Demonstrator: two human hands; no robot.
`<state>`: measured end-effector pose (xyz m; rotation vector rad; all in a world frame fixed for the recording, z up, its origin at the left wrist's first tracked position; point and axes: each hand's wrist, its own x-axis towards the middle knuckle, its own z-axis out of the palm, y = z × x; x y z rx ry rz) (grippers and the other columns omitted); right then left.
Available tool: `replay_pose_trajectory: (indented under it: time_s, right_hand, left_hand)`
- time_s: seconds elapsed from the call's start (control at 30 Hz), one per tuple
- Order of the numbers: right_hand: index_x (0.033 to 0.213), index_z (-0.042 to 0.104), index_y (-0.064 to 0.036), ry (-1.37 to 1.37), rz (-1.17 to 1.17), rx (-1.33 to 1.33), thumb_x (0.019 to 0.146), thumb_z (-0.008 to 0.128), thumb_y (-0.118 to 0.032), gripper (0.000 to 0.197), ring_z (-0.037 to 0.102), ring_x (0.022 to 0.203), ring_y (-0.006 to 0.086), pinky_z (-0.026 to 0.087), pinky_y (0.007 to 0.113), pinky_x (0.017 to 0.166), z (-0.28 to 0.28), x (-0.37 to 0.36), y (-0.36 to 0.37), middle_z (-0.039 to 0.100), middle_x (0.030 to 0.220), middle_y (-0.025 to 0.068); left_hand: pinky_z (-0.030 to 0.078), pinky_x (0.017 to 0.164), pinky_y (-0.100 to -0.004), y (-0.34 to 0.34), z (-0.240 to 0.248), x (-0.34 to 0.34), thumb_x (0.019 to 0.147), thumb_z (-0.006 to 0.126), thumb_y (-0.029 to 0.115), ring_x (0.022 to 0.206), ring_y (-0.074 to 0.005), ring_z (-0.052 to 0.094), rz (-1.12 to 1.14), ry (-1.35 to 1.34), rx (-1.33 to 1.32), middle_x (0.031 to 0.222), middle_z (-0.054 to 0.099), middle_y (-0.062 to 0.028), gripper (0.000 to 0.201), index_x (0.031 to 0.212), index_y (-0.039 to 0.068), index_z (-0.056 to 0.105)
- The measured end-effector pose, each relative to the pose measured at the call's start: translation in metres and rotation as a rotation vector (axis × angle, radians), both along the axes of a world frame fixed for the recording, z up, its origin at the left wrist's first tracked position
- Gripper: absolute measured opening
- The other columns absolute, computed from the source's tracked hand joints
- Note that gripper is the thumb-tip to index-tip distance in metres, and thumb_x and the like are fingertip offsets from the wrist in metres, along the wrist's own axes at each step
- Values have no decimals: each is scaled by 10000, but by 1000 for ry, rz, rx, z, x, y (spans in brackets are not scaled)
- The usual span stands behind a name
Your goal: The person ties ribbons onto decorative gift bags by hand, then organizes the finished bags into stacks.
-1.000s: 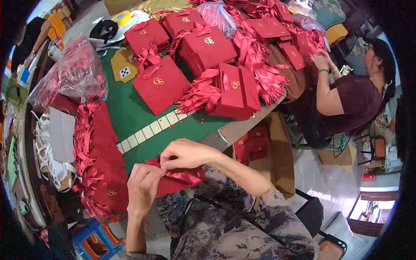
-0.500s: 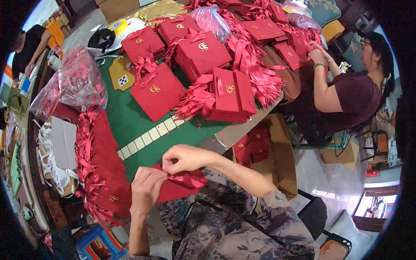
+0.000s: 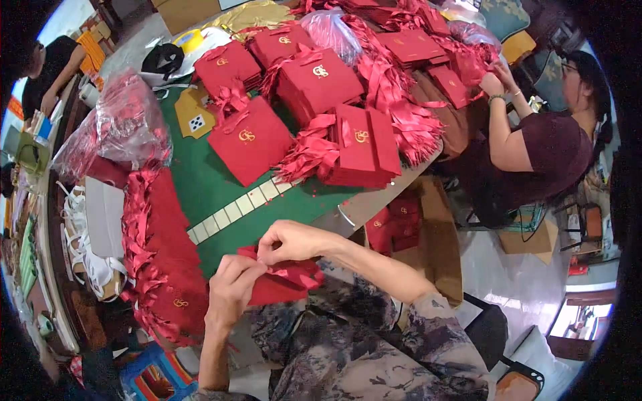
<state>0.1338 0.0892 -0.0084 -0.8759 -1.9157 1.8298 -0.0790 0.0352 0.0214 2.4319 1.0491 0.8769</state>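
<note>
There are two bare hands, one left hand (image 3: 234, 284) and one right hand (image 3: 291, 242), at one red bag (image 3: 267, 294); five gold-marked red bags (image 3: 249, 154) lie uppermost across the middle of one green tabletop (image 3: 194, 187); three translucent plastic bags (image 3: 120, 127), one left, two far; one open carton (image 3: 443, 230) right; two other people (image 3: 552, 144), one right, one far left.

Looks moderately bright indoors, lit softly over the green tabletop (image 3: 197, 175). Gleams along the red satin ribbon (image 3: 297, 274) and glints off the clear plastic bag (image 3: 117, 120). Glares white on the glossy floor (image 3: 498, 299) at right. Darkens inside the cardboard box (image 3: 441, 224). Reads fairly sharp around the fingers (image 3: 235, 267), softens outward, bends straight edges, fringes bluish at far left, drops to black in the corners.
</note>
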Motion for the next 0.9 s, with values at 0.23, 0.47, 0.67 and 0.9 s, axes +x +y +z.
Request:
replay_pose_trajectory:
  time_s: [0.23,0.47,0.67,0.9]
  right_hand:
    - [969,669,5,146,-540,-133,964,631,-182,191,638,625,93,508,252,567,-9,-5,2,673,817,26]
    - [893,678,-8,-222,-746,551,937,669,-254,250,656,645,200,502,333,606,-36,13,9,668,788,106]
    - [836,665,-30,-545,-655,554,849,739,-283,264,645,708,324,505,422,649,-23,10,-13,646,797,125]
    - [884,620,-40,-524,-650,582,825,738,-158,178,655,743,313,513,423,655,-38,0,-18,633,839,124]
  left_hand:
    - [517,769,-370,0,-11,0,758,762,16,878,-291,624,13,-45,-249,928,664,-106,171,913,45,697]
    - [500,819,-394,8,-27,2,795,720,17,920,-316,616,145,-77,-305,954,657,-115,186,976,43,681]
    - [479,873,-407,10,-30,-2,808,719,54,957,-319,603,218,-24,-381,983,670,-113,232,1036,50,681]
    - [526,770,-377,38,-51,24,799,763,124,872,-284,658,399,-147,-368,941,697,-135,268,1043,44,686]
